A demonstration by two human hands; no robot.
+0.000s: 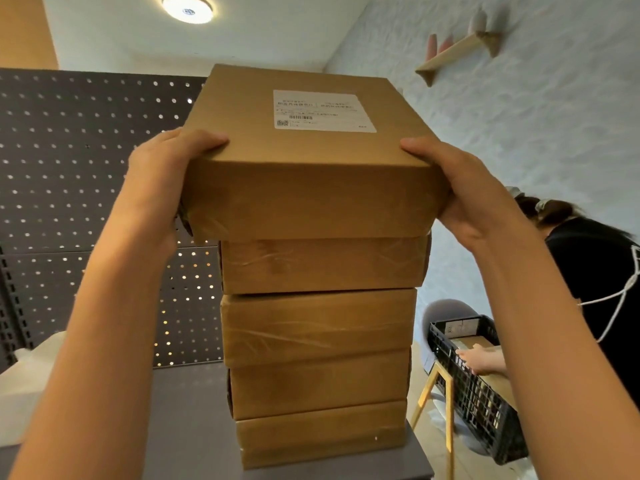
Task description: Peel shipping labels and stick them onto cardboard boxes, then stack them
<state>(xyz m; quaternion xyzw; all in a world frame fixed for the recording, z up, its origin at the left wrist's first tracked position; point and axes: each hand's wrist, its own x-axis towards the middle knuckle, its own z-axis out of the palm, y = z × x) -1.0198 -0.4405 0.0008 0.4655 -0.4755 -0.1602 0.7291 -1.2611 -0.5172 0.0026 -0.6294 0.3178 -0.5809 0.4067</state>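
Observation:
A tall stack of several brown cardboard boxes (317,323) stands on a dark grey table (187,420). The top box (304,188) overhangs the box beneath it toward me and carries a white shipping label (323,110) on its lid. My left hand (162,174) grips the top box's left near corner, thumb on the lid. My right hand (460,192) grips its right near corner in the same way. Whether the top box rests fully on the stack I cannot tell.
A dark pegboard panel (69,168) rises behind the table. White plastic wrapping (24,382) lies at the left edge. At the right, another person (588,265) bends over a black crate (474,386) on a wooden-legged stool. A small wooden shelf (457,51) hangs on the wall.

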